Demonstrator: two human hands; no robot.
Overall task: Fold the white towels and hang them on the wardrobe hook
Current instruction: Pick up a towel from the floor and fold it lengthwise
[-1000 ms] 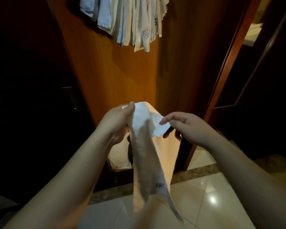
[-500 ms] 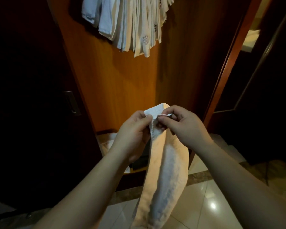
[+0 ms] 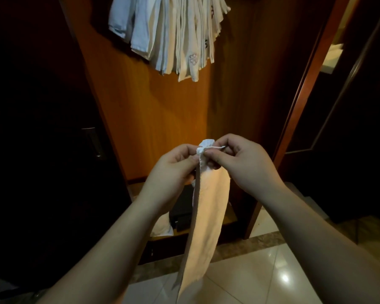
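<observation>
Hanging below both hands' grip, white towel (image 3: 206, 218) pinched at its top.

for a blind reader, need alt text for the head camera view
Both hands, left hand and right hand, pinch the top of a long white towel that hangs toward the tiled floor. Above, folded towels hang against a wooden wardrobe panel.

Both hands meet at the frame's center: the left hand (image 3: 173, 172) and right hand (image 3: 242, 164) pinch the top end of a white towel (image 3: 206, 218), which hangs in a long strip toward 6 o'clock. At 12 o'clock, hung towels (image 3: 173, 34) drape against the wooden wardrobe panel (image 3: 154, 119).
</observation>
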